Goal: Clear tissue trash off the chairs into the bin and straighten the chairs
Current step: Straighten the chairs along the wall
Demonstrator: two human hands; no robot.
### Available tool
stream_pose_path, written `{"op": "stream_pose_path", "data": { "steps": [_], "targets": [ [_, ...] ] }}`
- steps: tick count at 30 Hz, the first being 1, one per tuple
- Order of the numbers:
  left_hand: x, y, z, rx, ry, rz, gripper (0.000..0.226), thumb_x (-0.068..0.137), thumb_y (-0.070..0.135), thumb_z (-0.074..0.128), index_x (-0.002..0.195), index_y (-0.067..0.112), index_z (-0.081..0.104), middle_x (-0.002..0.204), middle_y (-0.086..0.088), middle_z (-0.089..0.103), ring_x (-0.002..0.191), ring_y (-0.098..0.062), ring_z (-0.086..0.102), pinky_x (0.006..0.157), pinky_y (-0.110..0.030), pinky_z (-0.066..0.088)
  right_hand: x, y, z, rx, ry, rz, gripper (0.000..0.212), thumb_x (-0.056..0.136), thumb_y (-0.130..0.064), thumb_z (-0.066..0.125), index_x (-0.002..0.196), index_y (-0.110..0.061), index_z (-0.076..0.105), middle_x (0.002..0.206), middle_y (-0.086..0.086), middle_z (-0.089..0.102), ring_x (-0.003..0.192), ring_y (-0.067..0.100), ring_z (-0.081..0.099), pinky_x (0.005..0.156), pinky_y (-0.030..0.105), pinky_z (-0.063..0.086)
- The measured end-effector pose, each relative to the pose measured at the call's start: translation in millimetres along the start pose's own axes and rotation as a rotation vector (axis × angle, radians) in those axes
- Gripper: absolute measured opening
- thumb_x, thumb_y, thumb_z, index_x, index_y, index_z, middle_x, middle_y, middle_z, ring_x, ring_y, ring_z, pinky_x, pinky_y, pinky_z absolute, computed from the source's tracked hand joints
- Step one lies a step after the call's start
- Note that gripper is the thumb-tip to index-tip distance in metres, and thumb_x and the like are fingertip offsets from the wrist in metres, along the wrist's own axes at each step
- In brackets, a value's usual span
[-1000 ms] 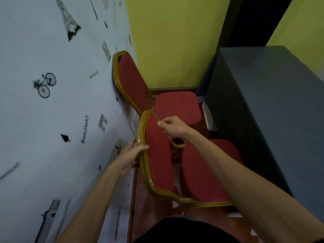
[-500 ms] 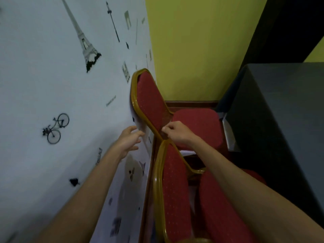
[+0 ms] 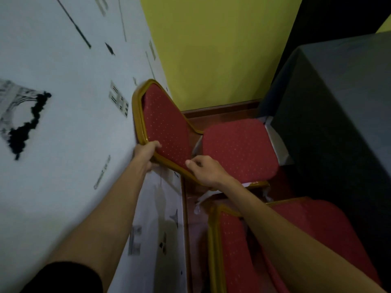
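Two red padded chairs with gold frames stand along the white wall. The far chair (image 3: 167, 125) sits in the corner, its back against the wall. My left hand (image 3: 146, 154) grips the gold frame at the lower left edge of that backrest. My right hand (image 3: 206, 170) closes on the same frame lower down, where the backrest meets the seat (image 3: 239, 149). The near chair (image 3: 232, 246) is below, under my right forearm. No tissue and no bin are in view.
A white wall with black decals (image 3: 63, 123) runs along the left, a yellow wall (image 3: 211, 49) closes the far end. A table under a dark grey cloth (image 3: 338, 113) stands close on the right, leaving a narrow strip of red-brown floor (image 3: 222, 117).
My hands left the near chair's backrest and reached forward. Both now hold the far chair's frame. The view has moved forward, so the near chair sits lower in frame.
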State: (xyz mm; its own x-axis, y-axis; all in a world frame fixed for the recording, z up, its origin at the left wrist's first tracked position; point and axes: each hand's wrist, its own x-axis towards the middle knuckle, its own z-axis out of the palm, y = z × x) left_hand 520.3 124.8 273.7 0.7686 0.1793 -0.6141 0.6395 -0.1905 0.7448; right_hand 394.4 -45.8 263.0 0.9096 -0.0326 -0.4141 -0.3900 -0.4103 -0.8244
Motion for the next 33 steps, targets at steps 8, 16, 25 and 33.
{"op": "stream_pose_path", "data": {
  "steps": [8, 16, 25, 33],
  "targets": [
    [15, 0, 21, 0.279, -0.255, 0.058, 0.041, 0.074, 0.005, 0.079, 0.111, 0.015, 0.066, 0.098, -0.008, 0.074, 0.087, -0.030, 0.072, 0.068, -0.047, 0.062, 21, 16, -14, 0.062, 0.050, 0.096, 0.042, 0.100, -0.047, 0.050, 0.125, -0.016, 0.065, 0.122, 0.004, 0.067, 0.113, 0.022, 0.061, 0.088, 0.031, 0.045],
    [6, -10, 88, 0.239, -0.499, 0.088, 0.040, 0.080, -0.016, 0.063, 0.115, 0.003, 0.063, 0.107, -0.014, 0.070, 0.103, -0.030, 0.065, 0.083, -0.039, 0.056, 22, 43, -34, 0.036, 0.124, 0.185, 0.048, 0.097, -0.019, 0.052, 0.145, -0.022, 0.048, 0.139, 0.011, 0.059, 0.126, 0.034, 0.055, 0.105, 0.036, 0.045],
    [-16, -24, 114, 0.298, -0.516, 0.108, 0.023, 0.081, -0.012, 0.063, 0.092, 0.008, 0.067, 0.098, -0.017, 0.068, 0.089, -0.026, 0.066, 0.081, -0.036, 0.058, 38, 56, -38, -0.042, 0.072, 0.276, 0.070, 0.094, -0.012, 0.054, 0.157, -0.025, 0.028, 0.154, 0.010, 0.046, 0.141, 0.030, 0.043, 0.116, 0.035, 0.036],
    [-10, -18, 108, 0.316, -0.531, 0.099, 0.028, 0.077, -0.008, 0.066, 0.099, 0.008, 0.066, 0.098, -0.013, 0.069, 0.097, -0.028, 0.065, 0.095, -0.045, 0.055, 13, 56, -31, -0.053, 0.079, 0.233, 0.057, 0.095, -0.010, 0.046, 0.149, -0.029, 0.044, 0.139, 0.009, 0.060, 0.124, 0.030, 0.058, 0.102, 0.032, 0.047]
  ]
}}
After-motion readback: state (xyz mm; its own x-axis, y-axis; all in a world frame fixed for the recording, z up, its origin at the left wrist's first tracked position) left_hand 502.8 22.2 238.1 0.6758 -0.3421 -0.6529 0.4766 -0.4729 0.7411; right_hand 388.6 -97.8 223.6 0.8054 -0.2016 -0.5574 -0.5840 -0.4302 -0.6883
